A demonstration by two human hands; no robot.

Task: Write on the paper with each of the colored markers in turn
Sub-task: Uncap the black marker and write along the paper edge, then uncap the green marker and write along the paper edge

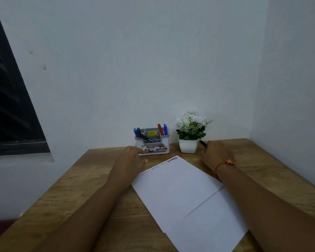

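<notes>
White paper [185,193] lies tilted on the wooden desk [84,188], with short lines of writing along its top edge. A grey-white marker holder [154,142] stands at the back, with blue [135,132], green [138,131], red [160,129] and another blue marker [165,128] upright in it and a black marker [146,138] lying across it. My left hand [130,158] reaches toward the holder's left base, its fingertips at the base. My right hand [216,154] holds a black marker [203,143] beside the flower pot.
A small white pot of white flowers [189,135] stands right of the holder, close to my right hand. White walls meet in the corner behind. A dark window [9,106] is on the left.
</notes>
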